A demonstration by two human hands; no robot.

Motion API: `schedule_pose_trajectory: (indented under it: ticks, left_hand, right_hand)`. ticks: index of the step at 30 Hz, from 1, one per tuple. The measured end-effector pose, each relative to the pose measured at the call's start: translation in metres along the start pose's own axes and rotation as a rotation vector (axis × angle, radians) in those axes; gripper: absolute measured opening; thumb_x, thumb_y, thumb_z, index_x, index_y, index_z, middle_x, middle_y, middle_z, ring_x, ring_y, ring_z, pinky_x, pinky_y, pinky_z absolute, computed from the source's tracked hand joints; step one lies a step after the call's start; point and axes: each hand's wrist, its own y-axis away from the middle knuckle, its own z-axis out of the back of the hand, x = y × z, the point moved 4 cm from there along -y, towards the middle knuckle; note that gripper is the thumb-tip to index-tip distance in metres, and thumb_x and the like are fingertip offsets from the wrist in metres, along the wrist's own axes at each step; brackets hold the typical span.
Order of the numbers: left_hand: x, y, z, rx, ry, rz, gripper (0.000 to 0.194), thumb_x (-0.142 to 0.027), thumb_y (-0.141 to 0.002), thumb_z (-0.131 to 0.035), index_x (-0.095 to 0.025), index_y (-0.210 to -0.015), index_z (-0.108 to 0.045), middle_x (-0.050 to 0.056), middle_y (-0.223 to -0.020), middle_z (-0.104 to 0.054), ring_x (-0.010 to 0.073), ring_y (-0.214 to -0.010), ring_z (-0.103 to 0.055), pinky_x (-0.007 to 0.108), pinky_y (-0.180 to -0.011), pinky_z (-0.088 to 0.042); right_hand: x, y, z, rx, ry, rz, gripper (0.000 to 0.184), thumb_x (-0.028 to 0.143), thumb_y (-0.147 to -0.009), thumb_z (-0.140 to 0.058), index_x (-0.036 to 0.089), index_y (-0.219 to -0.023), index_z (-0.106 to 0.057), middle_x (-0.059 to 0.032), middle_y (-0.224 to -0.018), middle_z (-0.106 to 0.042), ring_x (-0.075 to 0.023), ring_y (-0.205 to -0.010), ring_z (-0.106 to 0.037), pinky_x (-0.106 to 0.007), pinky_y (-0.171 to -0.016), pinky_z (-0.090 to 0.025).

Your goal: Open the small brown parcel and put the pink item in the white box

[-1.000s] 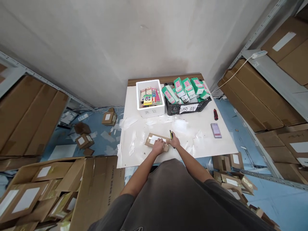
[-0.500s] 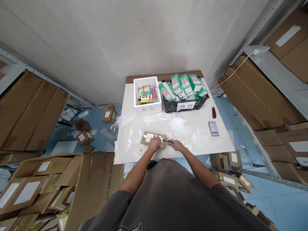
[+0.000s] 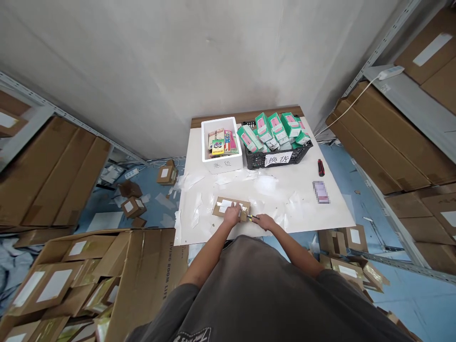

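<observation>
A small cardboard box [image 3: 218, 209] with a white label and clear tape lies flat near the front edge of the table. My left hand [image 3: 232, 213] rests over its right half and holds it against the tabletop, fingers pointing away from me. In my right hand [image 3: 264, 222] is a utility knife [image 3: 253, 217] with a black and yellow-green body, gripped closed. The knife's tip meets the right end of the box; the blade itself is too small to make out.
Behind stand a white foam box [image 3: 223, 165] of booklets and a black crate [image 3: 254, 163] of green-and-pink cartons. A red-black tool [image 3: 321, 167] and a pixelated purple item [image 3: 321, 192] lie right. Tape scraps [image 3: 196, 209] litter the table [image 3: 302, 216]. A large carton [image 3: 149, 270] of parcels stands left.
The knife has moved from over the box's top to its right end, slightly lower. My left hand stays on the box. The whole view has shifted a little.
</observation>
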Motion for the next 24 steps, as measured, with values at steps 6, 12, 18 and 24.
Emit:
schedule_pose_trajectory:
  ticks: [6,12,18,24]
  left_hand:
    - [0.006,0.004,0.005,-0.057,0.017,-0.059,0.072,-0.042,-0.083,-0.080,-0.029,-0.146,-0.047,0.013,-0.150,-0.058,0.0340,-0.147,-0.045,0.041,-0.107,-0.047]
    - [0.033,-0.014,0.005,-0.111,0.006,0.047,0.101,-0.060,-0.083,-0.075,-0.029,-0.165,-0.024,0.014,-0.172,-0.026,0.0399,-0.160,-0.014,0.055,-0.124,-0.026]
    - [0.040,-0.029,0.000,-0.050,-0.010,0.103,0.117,-0.070,-0.076,-0.077,-0.026,-0.167,-0.019,0.017,-0.174,-0.015,0.0463,-0.159,-0.006,0.059,-0.126,-0.018]
    - [0.048,-0.014,-0.001,-0.210,0.039,-0.029,0.074,-0.065,-0.095,-0.055,-0.029,-0.158,-0.043,0.012,-0.166,-0.040,0.0400,-0.158,-0.021,0.056,-0.126,-0.022]
  right_hand:
    - [-0.015,0.024,-0.027,-0.158,-0.058,-0.093,0.060,0.071,-0.103,-0.037,0.022,-0.093,-0.070,-0.0041,-0.079,-0.073,-0.0197,-0.072,-0.071,-0.025,-0.066,-0.043]
    - [-0.046,0.043,-0.005,-0.220,-0.119,-0.187,0.056,0.065,-0.106,-0.032,0.022,-0.103,-0.067,-0.0029,-0.079,-0.071,-0.0192,-0.068,-0.068,-0.025,-0.065,-0.041]
    - [-0.026,0.038,0.000,-0.268,-0.014,-0.002,0.051,0.051,-0.111,-0.024,0.028,-0.122,-0.067,-0.0048,-0.100,-0.073,-0.0233,-0.096,-0.067,-0.026,-0.077,-0.042]
    - [0.000,0.028,-0.013,-0.311,0.212,0.095,0.045,0.051,-0.108,-0.039,0.033,-0.145,-0.058,-0.0082,-0.116,-0.064,-0.0241,-0.109,-0.061,-0.028,-0.086,-0.042]
